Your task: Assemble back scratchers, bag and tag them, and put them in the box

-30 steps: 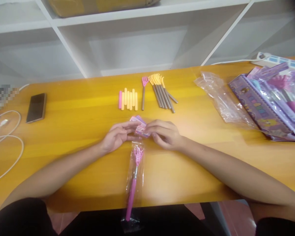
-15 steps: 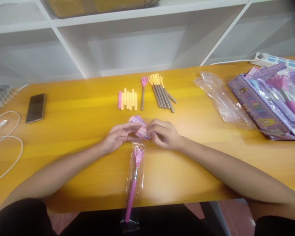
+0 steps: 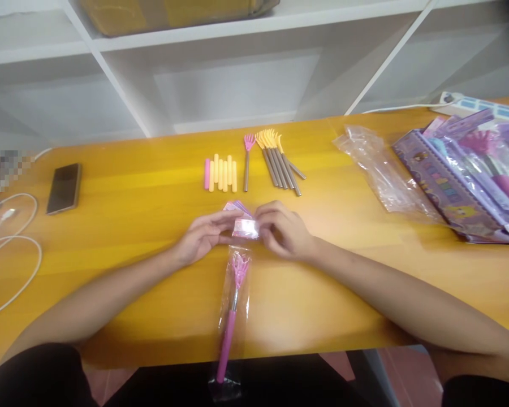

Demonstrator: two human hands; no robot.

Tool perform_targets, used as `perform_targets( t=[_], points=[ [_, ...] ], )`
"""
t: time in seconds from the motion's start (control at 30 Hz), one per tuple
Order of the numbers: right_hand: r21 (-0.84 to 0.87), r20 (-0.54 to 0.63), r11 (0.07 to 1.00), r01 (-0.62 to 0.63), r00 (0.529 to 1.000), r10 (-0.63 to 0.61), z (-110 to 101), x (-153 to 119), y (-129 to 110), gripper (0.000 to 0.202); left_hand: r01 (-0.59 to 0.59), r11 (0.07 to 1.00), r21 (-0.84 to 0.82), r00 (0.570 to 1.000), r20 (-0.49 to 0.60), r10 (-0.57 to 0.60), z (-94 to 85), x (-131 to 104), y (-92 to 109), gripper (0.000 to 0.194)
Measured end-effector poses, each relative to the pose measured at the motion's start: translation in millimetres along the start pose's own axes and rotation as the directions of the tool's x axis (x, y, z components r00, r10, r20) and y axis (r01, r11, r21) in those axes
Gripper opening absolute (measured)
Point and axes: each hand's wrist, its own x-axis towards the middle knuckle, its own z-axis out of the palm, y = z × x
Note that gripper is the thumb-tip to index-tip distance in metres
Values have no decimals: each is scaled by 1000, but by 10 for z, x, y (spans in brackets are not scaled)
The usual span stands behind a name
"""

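Between both hands is a small printed card [image 3: 246,228], pink and purple, with a bright glare on its surface. My left hand [image 3: 206,234] holds its left edge between thumb and fingers, and my right hand [image 3: 282,229] pinches the right edge. Just behind lie more purple cards [image 3: 236,207], partly hidden by the hands. Nearer my body, a pink back scratcher [image 3: 227,339] lies in a clear plastic sleeve [image 3: 246,288], its handle end reaching past the table edge.
Yellow and pink handle tubes [image 3: 219,174], a pink-clawed rod [image 3: 246,164] and several yellow-clawed rods [image 3: 277,161] lie at the back. Clear bags [image 3: 382,169] and a purple box [image 3: 449,186] full of packaged items are at right. A phone [image 3: 63,188] and white cable [image 3: 38,254] lie left.
The card between my hands has tilted, so glare now covers part of it. My hands stay almost in place, and the back scratcher still lies in front.
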Motion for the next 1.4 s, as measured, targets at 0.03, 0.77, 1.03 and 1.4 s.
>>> perform_targets(
  t=[0.03, 0.77, 1.03, 1.4],
  points=[
    [20, 2, 1000, -22, 1000, 22, 0, -1, 1, 26, 7, 1000, -3, 1000, -11, -7, 1, 3, 3, 52],
    [131, 20, 988, -80, 997, 78, 7, -10, 19, 34, -15, 1000, -5, 999, -52, 15, 4, -2, -12, 51],
    [176, 70, 983, -55, 997, 44, 1, 1, 16, 36, -13, 1000, 13, 997, -73, 14, 21, 3, 2, 50],
    [234, 99, 972, -38, 995, 15, 0, -7, 20, 35, -12, 1000, 19, 998, -69, 14, 13, -2, 2, 51]
  ],
)
